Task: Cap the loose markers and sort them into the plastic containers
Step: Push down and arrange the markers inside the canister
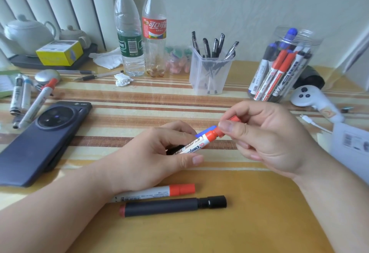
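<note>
Your left hand gripped a cylindrical red whiteboard marker; your right hand pinched its ribbed plastic cap.

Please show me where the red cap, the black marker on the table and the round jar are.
red cap point(235, 119), head view, on its exposed far end.
black marker point(161, 207), head view, on the middle of its barrel.
round jar point(313, 40), head view, on its bare upper wall.

A blue marker lies mostly hidden behind the red marker.
</note>
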The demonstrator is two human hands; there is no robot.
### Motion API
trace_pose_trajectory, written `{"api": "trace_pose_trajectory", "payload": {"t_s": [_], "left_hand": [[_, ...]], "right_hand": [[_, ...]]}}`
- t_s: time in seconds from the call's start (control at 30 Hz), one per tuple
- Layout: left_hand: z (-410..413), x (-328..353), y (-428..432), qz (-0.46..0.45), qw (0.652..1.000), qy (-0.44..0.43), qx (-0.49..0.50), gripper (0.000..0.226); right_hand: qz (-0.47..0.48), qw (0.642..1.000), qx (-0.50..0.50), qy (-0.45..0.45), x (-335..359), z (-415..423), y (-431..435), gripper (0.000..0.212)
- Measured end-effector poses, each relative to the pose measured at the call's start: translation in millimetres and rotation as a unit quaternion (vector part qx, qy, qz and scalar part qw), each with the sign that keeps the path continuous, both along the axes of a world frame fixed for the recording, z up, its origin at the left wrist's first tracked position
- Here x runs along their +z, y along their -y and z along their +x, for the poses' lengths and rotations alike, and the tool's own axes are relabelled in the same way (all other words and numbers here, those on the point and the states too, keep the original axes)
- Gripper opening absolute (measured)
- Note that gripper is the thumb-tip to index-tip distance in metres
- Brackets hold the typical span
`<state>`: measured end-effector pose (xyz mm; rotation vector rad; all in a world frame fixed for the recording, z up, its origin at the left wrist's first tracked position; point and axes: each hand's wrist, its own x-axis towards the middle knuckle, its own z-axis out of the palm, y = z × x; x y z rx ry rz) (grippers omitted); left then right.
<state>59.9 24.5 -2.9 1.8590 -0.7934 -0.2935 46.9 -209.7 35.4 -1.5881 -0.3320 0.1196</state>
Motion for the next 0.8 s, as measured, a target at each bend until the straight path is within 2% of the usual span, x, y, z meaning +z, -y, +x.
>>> {"api": "trace_pose_trajectory", "payload": {"t_s": [0.1, 0.33, 0.5, 0.57, 0.67, 0.8], "left_hand": [[-0.6, -1.1, 0.7, 0.008, 1.0, 0.02, 0.002, 0.004], [-1.7, -1.2, 0.2, 0.035, 0.998, 0.057, 0.016, 0.009], [-1.2, -1.8, 0.2, 0.038, 0.997, 0.07, 0.007, 0.01], [-0.8, -2.4, -0.4, 0.041, 0.996, 0.079, 0.009, 0.011], [-1.3, -2.2, 0.1, 0.041, 0.996, 0.08, 0.007, 0.013], [0.1, -3.1, 0.0, 0.024, 0.998, 0.061, 0.015, 0.013]], "right_hand": [[-0.043, 0.999, 0.018, 0.002, 0.4, -1.0, 2.2, 0.022], [-0.079, 0.994, 0.072, 0.0, 3.1, 0.2, 16.2, 0.019], [-0.116, 0.991, 0.069, -0.009, 7.2, -3.4, 13.8, 0.015], [-0.145, 0.988, 0.054, -0.015, 9.1, -3.5, 12.2, 0.026], [-0.211, 0.977, 0.032, 0.003, 9.5, -1.4, 9.4, 0.054], [-0.215, 0.976, 0.006, 0.018, 8.8, 0.7, 4.7, 0.056]]}}
